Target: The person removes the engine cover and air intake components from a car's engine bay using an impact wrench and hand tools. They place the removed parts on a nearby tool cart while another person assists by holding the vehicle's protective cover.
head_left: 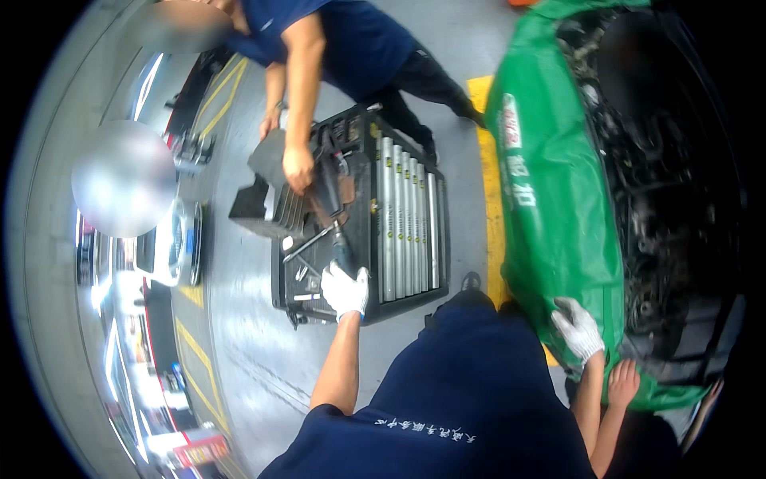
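My left hand, in a white glove, is over the near end of a tool cart. Its fingers close around a dark, elongated tool that looks like a power tool and points away from me. Beside it on the cart top lies a metal ratchet or wrench. My right hand, also gloved, lies with fingers extended on the green fender cover draped along a car's side. It holds nothing that I can see.
Across the cart, a co-worker reaches over dark box-like holders on its top. Silver drawer fronts face the car. At lower right, another person's bare hand is close to my right forearm. The open engine bay is at right.
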`<state>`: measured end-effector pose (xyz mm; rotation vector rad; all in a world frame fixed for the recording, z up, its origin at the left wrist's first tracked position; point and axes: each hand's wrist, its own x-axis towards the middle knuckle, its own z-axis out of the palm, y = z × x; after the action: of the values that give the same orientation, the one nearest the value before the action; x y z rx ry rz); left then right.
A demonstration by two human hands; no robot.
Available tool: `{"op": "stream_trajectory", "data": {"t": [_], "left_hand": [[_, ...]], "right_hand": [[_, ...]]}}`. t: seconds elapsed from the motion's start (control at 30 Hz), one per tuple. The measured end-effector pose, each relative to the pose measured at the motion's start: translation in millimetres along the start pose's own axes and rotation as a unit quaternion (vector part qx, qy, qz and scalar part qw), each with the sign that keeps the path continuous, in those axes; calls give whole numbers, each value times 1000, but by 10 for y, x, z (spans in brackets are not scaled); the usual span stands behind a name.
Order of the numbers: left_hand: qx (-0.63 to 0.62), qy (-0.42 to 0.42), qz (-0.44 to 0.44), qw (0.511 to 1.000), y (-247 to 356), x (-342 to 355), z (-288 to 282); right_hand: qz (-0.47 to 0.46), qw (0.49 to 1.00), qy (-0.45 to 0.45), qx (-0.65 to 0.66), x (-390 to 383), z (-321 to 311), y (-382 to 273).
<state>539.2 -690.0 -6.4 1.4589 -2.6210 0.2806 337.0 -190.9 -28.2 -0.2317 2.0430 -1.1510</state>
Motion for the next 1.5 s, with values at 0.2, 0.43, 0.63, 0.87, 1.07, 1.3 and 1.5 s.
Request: {"op": "stream_trajectory", "data": {"t": [0.2, 0.43, 0.63, 0.87, 1.07, 1.3, 1.5], "left_hand": [[-90, -100, -114, 984, -880, -268, 159], [-147, -271, -198, 931, -888, 135, 302], [-277, 11, -182, 943, -753, -285, 128], [-441, 86, -59, 891, -336, -631, -608], [-569, 111, 30, 814, -1023, -401, -651], [-950, -1, -313, 22, -1111, 795, -438], [-888, 0, -457, -55, -1309, 474, 394]], "right_hand": [[52, 993, -77, 67, 124, 285, -199], [-27, 991, -124, 30, 680, 838, -1243], [-76, 961, -260, 57, 876, 2281, -2062], [-134, 894, -387, 181, 781, 3456, -3199], [-238, 941, -239, 39, 673, 3124, -3337], [-385, 873, -242, -174, 598, 2825, -3188], [-386, 858, -255, -224, 579, 3085, -2868]]}}
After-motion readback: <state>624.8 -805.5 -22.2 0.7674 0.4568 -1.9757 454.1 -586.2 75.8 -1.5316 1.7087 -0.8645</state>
